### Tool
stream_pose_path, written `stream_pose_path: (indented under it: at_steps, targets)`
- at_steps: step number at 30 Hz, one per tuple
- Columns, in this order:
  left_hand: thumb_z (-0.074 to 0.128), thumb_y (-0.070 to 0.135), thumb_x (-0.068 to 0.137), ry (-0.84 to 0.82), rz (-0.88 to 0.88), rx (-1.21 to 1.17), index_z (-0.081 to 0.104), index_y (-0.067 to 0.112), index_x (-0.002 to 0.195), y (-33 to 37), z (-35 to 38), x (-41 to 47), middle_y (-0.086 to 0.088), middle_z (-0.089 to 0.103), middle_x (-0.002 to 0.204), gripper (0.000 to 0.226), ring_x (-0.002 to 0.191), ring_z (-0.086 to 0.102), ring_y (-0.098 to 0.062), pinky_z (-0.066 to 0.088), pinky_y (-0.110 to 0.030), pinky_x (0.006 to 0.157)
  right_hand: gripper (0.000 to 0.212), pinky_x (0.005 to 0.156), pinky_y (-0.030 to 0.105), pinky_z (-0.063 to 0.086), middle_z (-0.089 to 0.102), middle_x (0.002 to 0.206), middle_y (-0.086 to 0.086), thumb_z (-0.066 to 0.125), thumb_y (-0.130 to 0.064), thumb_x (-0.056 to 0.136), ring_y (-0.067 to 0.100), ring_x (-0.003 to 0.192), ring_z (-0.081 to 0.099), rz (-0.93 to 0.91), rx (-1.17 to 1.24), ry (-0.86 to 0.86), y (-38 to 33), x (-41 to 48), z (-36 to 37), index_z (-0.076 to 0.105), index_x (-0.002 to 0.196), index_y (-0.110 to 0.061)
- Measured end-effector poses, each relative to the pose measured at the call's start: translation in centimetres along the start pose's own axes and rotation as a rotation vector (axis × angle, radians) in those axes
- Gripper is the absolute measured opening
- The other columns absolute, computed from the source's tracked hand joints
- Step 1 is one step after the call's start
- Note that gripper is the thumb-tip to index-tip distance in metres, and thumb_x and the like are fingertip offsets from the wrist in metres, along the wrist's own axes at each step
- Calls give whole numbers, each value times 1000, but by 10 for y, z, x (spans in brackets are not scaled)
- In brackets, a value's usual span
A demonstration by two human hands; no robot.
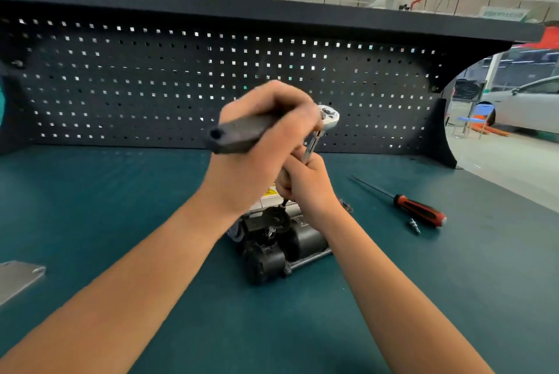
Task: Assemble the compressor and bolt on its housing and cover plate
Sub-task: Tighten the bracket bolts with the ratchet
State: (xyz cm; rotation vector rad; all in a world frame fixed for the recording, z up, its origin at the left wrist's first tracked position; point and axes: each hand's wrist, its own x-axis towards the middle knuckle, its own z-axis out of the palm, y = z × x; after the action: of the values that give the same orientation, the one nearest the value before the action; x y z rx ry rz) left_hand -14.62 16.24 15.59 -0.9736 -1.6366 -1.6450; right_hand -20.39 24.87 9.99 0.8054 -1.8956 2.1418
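Beyond bare forearms [136, 283], left hand [260, 158] clasps the ratchet [242, 134] by its matte black handle, right hand [305, 186] its chrome shaft.

A: Hands?
B: Left hand [266, 146] grips ratchet [237, 135] handle; right hand [306, 184] grips its shaft, above compressor [281, 248].
A: Bench [121, 192]?
B: Screwdriver [420, 214] and small fitting [414, 226], right side; plate [18, 280], far left.

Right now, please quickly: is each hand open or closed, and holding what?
Left hand: closed around the black handle of the ratchet wrench.
Right hand: closed around the metal shaft under the wrench head, above the compressor.
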Motion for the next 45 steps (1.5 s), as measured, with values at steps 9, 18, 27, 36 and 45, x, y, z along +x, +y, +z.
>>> stream_pose_path:
  at_steps: [9, 18, 27, 36, 45]
  targets:
    - [44, 14, 88, 117, -283, -691, 62, 13, 55, -6, -17, 35, 7, 31, 36, 38, 40, 41, -9, 50, -24, 58, 28, 43, 15, 30, 30, 40, -13, 39, -4, 97, 6, 38, 30, 13, 1, -38, 2, -7, -3, 63, 88, -15]
    - [45, 21, 80, -101, -693, -925, 61, 2, 88, -18, -1, 76, 8, 27, 32, 26, 29, 34, -6, 43, -15, 46, 35, 53, 17, 40, 33, 40, -12, 38, -23, 101, 9, 44, 46, 19, -127, 11, 3, -15, -12, 53, 70, -12]
    - [50, 5, 85, 155, -79, -223, 55, 9, 73, 14, 8, -3, 1, 52, 55, 14, 65, 60, -15, 49, -25, 71, 38, 49, 24, 32, 35, 40, -14, 50, -21, 91, 7, 37, 31, 117, -61, -48, -2, -2, -5, 42, 55, -16]
    - [55, 20, 80, 19, 50, -192, 56, 9, 77, 5, 2, 1, 5, 54, 51, 11, 63, 62, -13, 49, -24, 69, 38, 44, 16, 34, 31, 40, -14, 40, -14, 99, 6, 39, 32, 72, -66, -30, 1, -11, -8, 38, 61, -12]
    - [34, 25, 92, 142, -595, -950, 68, -2, 76, -25, -26, 69, 9, 31, 32, 46, 31, 39, -5, 47, -18, 45, 25, 71, 31, 44, 56, 54, -10, 46, -17, 94, 11, 62, 50, -8, -400, -100, -5, -16, -12, 50, 69, -17]
